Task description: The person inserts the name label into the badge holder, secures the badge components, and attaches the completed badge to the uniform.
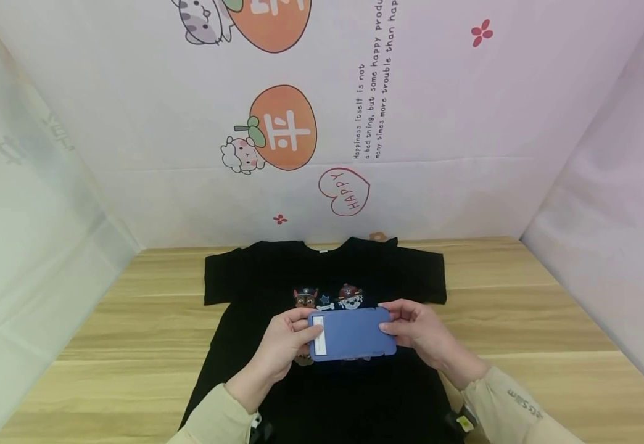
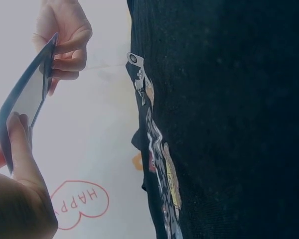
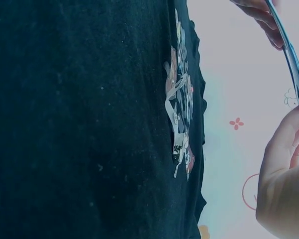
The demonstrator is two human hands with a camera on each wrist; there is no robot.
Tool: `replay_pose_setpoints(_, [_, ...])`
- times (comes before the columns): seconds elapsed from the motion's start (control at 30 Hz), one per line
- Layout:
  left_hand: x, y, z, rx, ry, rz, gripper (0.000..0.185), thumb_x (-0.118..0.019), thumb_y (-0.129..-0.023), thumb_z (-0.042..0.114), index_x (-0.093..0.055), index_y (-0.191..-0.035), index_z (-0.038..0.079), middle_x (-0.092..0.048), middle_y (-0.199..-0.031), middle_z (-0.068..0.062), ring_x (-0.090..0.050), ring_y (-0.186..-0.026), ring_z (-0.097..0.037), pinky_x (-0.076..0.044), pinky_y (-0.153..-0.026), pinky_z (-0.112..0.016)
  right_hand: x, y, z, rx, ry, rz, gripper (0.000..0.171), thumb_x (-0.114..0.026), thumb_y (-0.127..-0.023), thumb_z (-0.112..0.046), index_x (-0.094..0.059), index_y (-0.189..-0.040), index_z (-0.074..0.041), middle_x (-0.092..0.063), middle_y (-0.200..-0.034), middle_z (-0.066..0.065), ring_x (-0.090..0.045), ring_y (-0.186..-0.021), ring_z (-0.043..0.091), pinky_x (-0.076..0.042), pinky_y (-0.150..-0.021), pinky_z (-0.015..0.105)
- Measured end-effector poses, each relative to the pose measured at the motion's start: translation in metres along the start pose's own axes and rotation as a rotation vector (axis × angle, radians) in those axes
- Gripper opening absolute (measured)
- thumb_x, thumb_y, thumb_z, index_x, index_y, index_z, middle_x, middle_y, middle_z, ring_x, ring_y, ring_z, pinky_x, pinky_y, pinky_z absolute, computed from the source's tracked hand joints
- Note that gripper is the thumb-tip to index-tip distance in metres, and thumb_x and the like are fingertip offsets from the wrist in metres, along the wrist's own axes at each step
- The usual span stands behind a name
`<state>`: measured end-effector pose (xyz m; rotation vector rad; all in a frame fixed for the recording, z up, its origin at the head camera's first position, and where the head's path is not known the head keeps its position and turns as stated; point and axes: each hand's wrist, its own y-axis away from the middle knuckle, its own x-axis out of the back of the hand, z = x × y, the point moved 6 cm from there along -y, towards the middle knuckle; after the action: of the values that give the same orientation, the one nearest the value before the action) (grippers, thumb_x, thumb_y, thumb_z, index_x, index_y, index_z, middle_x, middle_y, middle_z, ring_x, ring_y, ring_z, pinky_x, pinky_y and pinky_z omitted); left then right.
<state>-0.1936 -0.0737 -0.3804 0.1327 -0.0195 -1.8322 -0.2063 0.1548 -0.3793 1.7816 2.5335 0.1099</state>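
Note:
A flat, rectangular blue plastic case [image 1: 352, 336] with rounded corners is held up above a black T-shirt [image 1: 266, 271]. My left hand [image 1: 280, 342] pinches its left end, the thumb lying by a white label strip [image 1: 319, 336]. At the opposite end, my right hand [image 1: 423, 333] grips the case between thumb and fingers. From the left wrist, the case [image 2: 27, 92] appears nearly edge-on, with a pale inner face. Only its thin edge [image 3: 291, 57] shows from the right wrist. The case covers part of the shirt's cartoon dog print [image 1: 350, 297].
The shirt lies spread on a wood-grain table [image 1: 499, 290], collar toward the back. Behind stands a white backdrop [image 1: 438, 111] with orange cartoon drawings and lettering. White cloth walls [image 1: 622, 203] rise on both sides.

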Motion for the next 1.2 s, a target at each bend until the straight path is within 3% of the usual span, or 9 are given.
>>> replay_pose_setpoints(0.2, [-0.0004,0.0003,0.0001,0.001,0.001,-0.003,0.034,-0.059,-0.092,0.004,-0.051,-0.123,-0.009,-0.066,-0.112,-0.024,-0.069,-0.088,-0.02,-0.056,-0.079,-0.04,0.0006,-0.0001,0.0,0.002,0.004,0.002,0.038,-0.067,-0.088,-0.01,-0.056,-0.121,0.005,-0.051,-0.09,0.0,-0.056,-0.085,0.012,-0.057,-0.078,0.031])
replay_pose_setpoints(0.73, [-0.0032,0.0015,0.0022,0.009,0.002,0.001,0.035,-0.059,-0.092,0.004,-0.051,-0.122,-0.01,-0.066,-0.111,-0.025,-0.069,-0.085,-0.02,-0.057,-0.078,-0.039,-0.0014,0.0,0.0011,-0.011,-0.027,0.002,0.028,-0.066,-0.087,-0.008,-0.063,-0.115,-0.005,-0.051,-0.088,-0.001,-0.058,-0.083,0.011,-0.057,-0.077,0.03])
replay_pose_setpoints(1.2, [-0.007,0.0005,0.0008,0.017,0.006,-0.015,0.034,-0.06,-0.092,0.006,-0.052,-0.121,-0.01,-0.066,-0.11,-0.025,-0.07,-0.087,-0.021,-0.056,-0.079,-0.04,-0.0018,-0.0008,0.0018,-0.038,0.0,0.004,0.037,-0.067,-0.087,-0.01,-0.059,-0.122,0.001,-0.051,-0.09,0.0,-0.057,-0.084,0.013,-0.057,-0.08,0.033])
